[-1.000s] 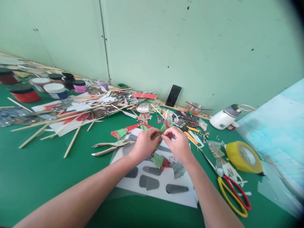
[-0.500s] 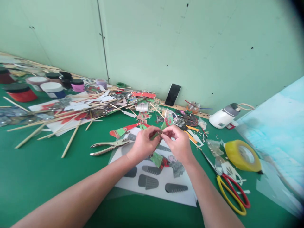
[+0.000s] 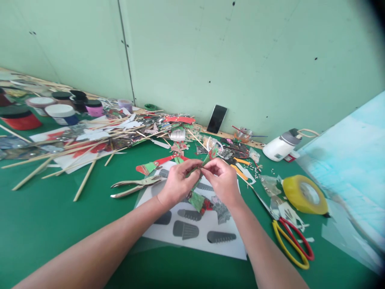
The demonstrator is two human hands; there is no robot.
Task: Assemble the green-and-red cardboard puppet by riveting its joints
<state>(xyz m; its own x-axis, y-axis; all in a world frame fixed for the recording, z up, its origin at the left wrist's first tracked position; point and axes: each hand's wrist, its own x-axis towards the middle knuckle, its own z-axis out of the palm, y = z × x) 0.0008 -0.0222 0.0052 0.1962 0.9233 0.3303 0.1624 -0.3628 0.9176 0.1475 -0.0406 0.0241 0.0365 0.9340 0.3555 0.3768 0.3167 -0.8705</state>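
Your left hand (image 3: 179, 178) and right hand (image 3: 221, 176) meet above the far half of the printed sheet (image 3: 234, 251). Fingers of both closed, tips nearly together, pinching the green-and-red piece (image 3: 197, 201); anything smaller between the tips, cannot tell. Near end of the piece lies over the sheet's middle, far end shows toward the sheet's far edge.

Risks, as judged: the piece looks thin, so an uneven pull between your 2 grips could crease or tear it. Your fingers cover the pinched spot; misalignment there could go unseen. A dropped bit could get lost among the tiny metal bits (image 3: 255, 171) off the sheet's far right corner. Metal hand tool (image 3: 138, 185) at the sheet's left edge: a left wrist drifting could knock it. Scissors (image 3: 291, 241) right of the sheet: a careless right forearm sweep could catch the blades.
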